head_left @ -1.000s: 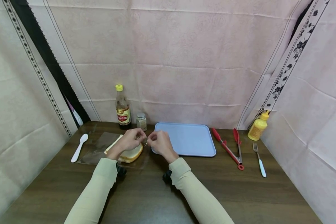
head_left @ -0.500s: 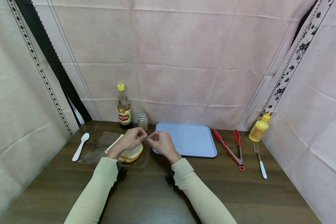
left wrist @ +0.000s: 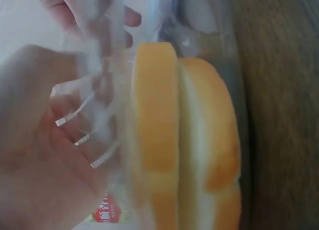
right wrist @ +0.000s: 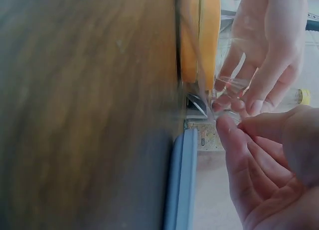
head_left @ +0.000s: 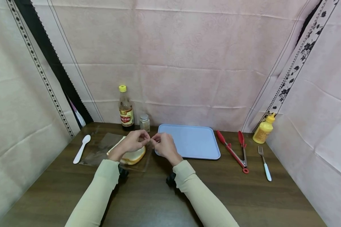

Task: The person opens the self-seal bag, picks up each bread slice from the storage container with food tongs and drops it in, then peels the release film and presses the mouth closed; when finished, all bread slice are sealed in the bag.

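Note:
Two slices of bread (head_left: 134,156) lie in a clear plastic bag (head_left: 95,156) at the left middle of the table. Over the bag's right end, my left hand (head_left: 134,141) pinches the clear film between thumb and fingertips. My right hand (head_left: 166,146) pinches the film too, its fingertips almost meeting the left ones. In the left wrist view the bread's brown crusts (left wrist: 157,108) show through the film, close to the left palm. The right wrist view has both sets of fingertips at the bag's edge, beside the crusts (right wrist: 207,36).
A light blue tray (head_left: 190,142) lies right behind the right hand. A sauce bottle (head_left: 126,110) and a glass shaker (head_left: 144,123) stand behind the bread. At left is a white spoon (head_left: 81,149); at right, red tongs (head_left: 233,153), a fork (head_left: 265,164) and a yellow squeeze bottle (head_left: 263,128).
The fingertips of both hands have shifted slightly along the bag's edge and drawn closer together. The head view has moved a little; the bread and other things stay put.

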A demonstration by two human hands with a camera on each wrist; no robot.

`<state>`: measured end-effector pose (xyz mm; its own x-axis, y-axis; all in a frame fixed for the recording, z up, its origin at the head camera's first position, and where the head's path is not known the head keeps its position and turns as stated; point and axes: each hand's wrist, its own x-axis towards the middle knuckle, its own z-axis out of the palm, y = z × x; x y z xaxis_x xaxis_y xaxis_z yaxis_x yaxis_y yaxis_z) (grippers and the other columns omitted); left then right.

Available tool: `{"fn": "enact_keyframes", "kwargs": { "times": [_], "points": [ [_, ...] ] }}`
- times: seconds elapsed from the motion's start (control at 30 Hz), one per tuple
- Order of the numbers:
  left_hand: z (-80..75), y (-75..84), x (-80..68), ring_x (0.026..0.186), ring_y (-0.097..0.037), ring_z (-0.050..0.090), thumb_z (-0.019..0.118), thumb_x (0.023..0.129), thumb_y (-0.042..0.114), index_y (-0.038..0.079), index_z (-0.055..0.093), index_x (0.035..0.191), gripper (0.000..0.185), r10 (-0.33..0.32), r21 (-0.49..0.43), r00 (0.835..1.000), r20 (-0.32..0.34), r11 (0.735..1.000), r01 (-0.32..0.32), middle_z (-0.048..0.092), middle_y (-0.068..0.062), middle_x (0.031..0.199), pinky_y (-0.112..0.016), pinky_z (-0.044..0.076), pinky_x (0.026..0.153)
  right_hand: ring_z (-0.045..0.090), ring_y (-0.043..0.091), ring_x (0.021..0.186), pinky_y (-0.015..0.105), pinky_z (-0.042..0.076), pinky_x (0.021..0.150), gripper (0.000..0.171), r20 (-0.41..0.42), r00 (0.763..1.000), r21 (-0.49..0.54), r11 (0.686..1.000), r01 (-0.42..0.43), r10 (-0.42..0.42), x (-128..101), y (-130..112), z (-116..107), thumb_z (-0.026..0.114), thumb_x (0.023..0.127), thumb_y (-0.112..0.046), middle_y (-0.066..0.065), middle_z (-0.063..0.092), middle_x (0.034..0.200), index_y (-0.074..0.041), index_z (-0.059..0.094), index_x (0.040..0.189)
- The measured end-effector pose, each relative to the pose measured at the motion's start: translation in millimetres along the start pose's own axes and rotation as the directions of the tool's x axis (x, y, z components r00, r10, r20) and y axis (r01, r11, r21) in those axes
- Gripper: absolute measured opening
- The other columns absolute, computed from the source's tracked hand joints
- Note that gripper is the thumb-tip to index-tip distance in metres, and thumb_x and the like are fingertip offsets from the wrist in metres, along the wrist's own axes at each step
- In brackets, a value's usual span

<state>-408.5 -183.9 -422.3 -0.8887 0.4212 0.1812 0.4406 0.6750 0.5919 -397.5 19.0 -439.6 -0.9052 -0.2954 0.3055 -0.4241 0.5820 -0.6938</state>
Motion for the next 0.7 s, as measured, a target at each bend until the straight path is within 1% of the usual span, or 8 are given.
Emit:
{"fn": "enact_keyframes", "kwargs": {
  "times": [0.07,0.13,0.23,0.33,0.4,0.47,0.53,0.7],
  "points": [
    [0.8,-0.8,0.7,0.1,-0.02,0.071,0.068,0.107,0.014,0.011,0.075,0.107,0.007,0.004,0.016,1.0,-0.009,1.0,-0.004,0.077,-0.005,0.105,-0.044,0.058,0.091,0.071,0.003,0.064,0.024,0.056,0.057,0.016,0.008,1.0,-0.012,1.0,0.006,-0.005,-1.1,1.8,-1.3,0.072,0.106,-0.022,0.003,0.084,0.091,-0.012,0.085,0.104],
    [1.4,-2.0,1.1,0.097,-0.019,0.071,0.069,0.106,0.014,0.012,0.076,0.105,0.007,0.012,0.028,1.0,-0.023,1.0,-0.011,0.077,-0.004,0.102,-0.042,0.057,0.089,0.072,0.004,0.069,0.024,0.057,0.06,0.017,0.014,1.0,-0.034,0.999,0.016,-0.016,-2.0,4.5,-2.8,0.072,0.106,-0.024,0.001,0.084,0.093,-0.013,0.085,0.104],
    [1.7,-5.1,0.8,0.093,-0.019,0.07,0.069,0.106,0.012,0.01,0.076,0.104,0.008,0.031,0.043,0.997,-0.069,0.999,-0.028,0.077,-0.005,0.099,-0.042,0.057,0.086,0.074,0.007,0.077,0.027,0.06,0.067,0.018,0.031,0.999,-0.051,0.998,0.039,-0.037,-4.3,8.8,-8.0,0.072,0.106,-0.024,0.0,0.084,0.097,-0.013,0.086,0.105],
    [1.9,-9.3,-0.4,0.092,-0.019,0.07,0.07,0.105,0.011,0.009,0.076,0.104,0.006,0.02,0.043,0.991,-0.131,0.999,-0.015,0.077,-0.005,0.098,-0.041,0.056,0.086,0.076,0.009,0.081,0.029,0.062,0.072,0.018,0.063,0.996,-0.039,0.997,0.061,-0.059,-8.3,14.1,-16.6,0.073,0.106,-0.023,0.001,0.085,0.099,-0.01,0.086,0.107],
    [1.9,-12.1,-0.7,0.092,-0.02,0.07,0.07,0.104,0.01,0.009,0.076,0.104,0.006,0.011,0.035,0.988,-0.155,0.999,-0.005,0.077,-0.006,0.097,-0.041,0.055,0.087,0.076,0.008,0.081,0.03,0.062,0.073,0.018,0.093,0.993,-0.026,0.997,0.07,-0.067,-12.2,18.4,-24.0,0.073,0.105,-0.021,0.001,0.085,0.099,-0.009,0.086,0.107],
    [1.9,-13.9,-0.6,0.095,-0.021,0.071,0.07,0.104,0.011,0.009,0.076,0.105,0.006,0.007,0.022,0.988,-0.155,1.0,-0.004,0.078,-0.006,0.098,-0.042,0.055,0.089,0.075,0.007,0.079,0.028,0.062,0.074,0.017,0.125,0.989,-0.017,0.997,0.078,-0.076,-16.7,23.7,-32.1,0.073,0.105,-0.02,0.001,0.085,0.099,-0.008,0.086,0.107],
    [2.4,-15.2,-0.2,0.097,-0.022,0.071,0.069,0.105,0.012,0.008,0.076,0.106,0.008,0.007,0.006,0.991,-0.136,1.0,-0.006,0.078,-0.007,0.1,-0.043,0.055,0.09,0.075,0.007,0.077,0.027,0.06,0.073,0.017,0.158,0.984,-0.009,0.997,0.078,-0.076,-23.1,29.0,-40.9,0.073,0.105,-0.019,0.002,0.084,0.098,-0.008,0.086,0.107],
    [4.1,-17.9,-0.3,0.099,-0.023,0.071,0.067,0.107,0.013,0.008,0.076,0.109,0.011,-0.01,-0.042,0.995,-0.101,0.999,0.006,0.077,-0.008,0.104,-0.042,0.056,0.091,0.077,0.018,0.074,0.029,0.058,0.066,0.018,0.239,0.968,0.004,0.997,0.077,-0.076,-41.9,39.2,-61.6,0.071,0.107,-0.018,0.004,0.083,0.097,-0.008,0.085,0.11]
  ]
}}
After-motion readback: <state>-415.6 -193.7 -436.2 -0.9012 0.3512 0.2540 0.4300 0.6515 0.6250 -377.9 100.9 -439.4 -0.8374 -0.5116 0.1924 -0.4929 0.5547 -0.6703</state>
